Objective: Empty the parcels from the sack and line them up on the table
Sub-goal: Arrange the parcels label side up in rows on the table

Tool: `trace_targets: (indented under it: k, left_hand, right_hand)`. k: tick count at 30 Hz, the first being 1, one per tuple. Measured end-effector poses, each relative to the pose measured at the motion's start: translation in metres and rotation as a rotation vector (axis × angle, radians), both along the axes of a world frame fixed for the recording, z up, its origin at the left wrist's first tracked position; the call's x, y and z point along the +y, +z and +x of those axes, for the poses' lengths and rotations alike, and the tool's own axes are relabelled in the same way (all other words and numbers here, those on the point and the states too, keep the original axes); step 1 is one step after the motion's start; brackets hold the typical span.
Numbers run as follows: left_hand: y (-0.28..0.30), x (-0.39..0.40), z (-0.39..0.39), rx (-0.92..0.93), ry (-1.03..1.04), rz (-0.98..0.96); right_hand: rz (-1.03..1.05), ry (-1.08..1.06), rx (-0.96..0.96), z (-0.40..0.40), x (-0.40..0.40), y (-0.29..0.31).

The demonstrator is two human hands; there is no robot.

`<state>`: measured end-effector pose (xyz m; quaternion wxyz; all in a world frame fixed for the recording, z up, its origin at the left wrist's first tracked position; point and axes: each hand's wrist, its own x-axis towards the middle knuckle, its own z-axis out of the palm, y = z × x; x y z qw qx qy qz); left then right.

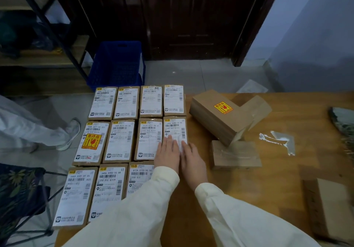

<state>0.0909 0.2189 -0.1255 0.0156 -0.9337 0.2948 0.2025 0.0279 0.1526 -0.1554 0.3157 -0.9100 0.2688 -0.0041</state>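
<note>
Several brown cardboard parcels with white shipping labels lie flat in three rows on the left part of the wooden table [277, 174]. My left hand [167, 153] and my right hand [192, 161] rest flat, fingers straight, on the near end of the rightmost parcel of the middle row [174, 127]. To the right, unlabelled side up, lies a parcel with a yellow and red fragile sticker [220, 115], tilted over a smaller parcel [235, 155]. Another brown box [258, 108] sits behind it. The grey edge of what may be the sack [342, 120] shows at the far right.
Clear tape scraps [277, 139] lie on the table right of the loose parcels. A flat cardboard piece [333, 208] sits at the near right. A blue crate [117, 64] stands on the floor behind the table. Another person's leg and shoe [70, 133] are at the left.
</note>
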Motion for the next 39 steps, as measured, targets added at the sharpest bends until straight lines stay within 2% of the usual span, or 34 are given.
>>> trace_targets:
  k: [2, 5, 7, 9, 14, 19, 21, 23, 26, 31, 33, 35, 36, 37, 39]
  left_hand:
    - [0.004, -0.004, -0.005, -0.031, 0.032, -0.032]
    - [0.013, -0.017, -0.022, -0.062, -0.048, -0.165]
    - [0.017, -0.031, -0.038, 0.02, -0.094, -0.254]
    - [0.014, -0.048, -0.051, 0.164, -0.074, -0.295]
    - [-0.001, -0.078, -0.073, 0.503, 0.225, -0.406]
    - [-0.004, -0.08, -0.091, 0.632, 0.425, -0.467]
    - [-0.006, -0.076, -0.095, 0.68, 0.549, -0.512]
    - [-0.007, -0.071, -0.1, 0.738, 0.689, -0.545]
    - [-0.011, -0.062, -0.109, 0.745, 0.807, -0.536]
    - [-0.008, -0.056, -0.13, 0.758, 0.747, -0.446]
    - [-0.001, -0.057, -0.135, 0.657, 0.727, -0.372]
    - [0.009, -0.052, -0.143, 0.431, 0.684, -0.278]
    - [0.01, -0.049, -0.15, 0.382, 0.677, -0.274]
    - [0.012, -0.047, -0.158, 0.411, 0.696, -0.284]
    - [0.017, -0.046, -0.172, 0.701, 0.915, -0.375]
  right_hand:
    - [-0.053, -0.119, -0.127, -0.01, -0.002, 0.007]
    - [-0.138, -0.472, -0.313, -0.036, -0.016, 0.016]
    - [-0.041, -0.715, -0.284, -0.057, -0.037, 0.019]
    - [0.059, -0.857, -0.16, -0.078, -0.067, 0.014]
    - [0.239, -0.79, -0.081, -0.107, -0.117, 0.007]
    - [0.581, -0.757, -0.158, -0.113, -0.115, 0.012]
    - [0.595, -0.797, -0.1, -0.121, -0.115, 0.011]
    - [0.565, -0.796, 0.06, -0.134, -0.115, 0.006]
    - [0.587, -0.791, 0.181, -0.153, -0.111, -0.001]
    - [0.694, -0.886, 0.098, -0.17, -0.103, 0.001]
    - [0.719, -0.943, 0.044, -0.174, -0.104, 0.007]
    - [0.69, -0.939, -0.013, -0.177, -0.106, 0.01]
    - [0.668, -0.911, -0.038, -0.178, -0.107, 0.012]
    - [0.643, -0.867, -0.055, -0.178, -0.108, 0.013]
    - [0.595, -0.738, -0.045, -0.172, -0.112, 0.016]
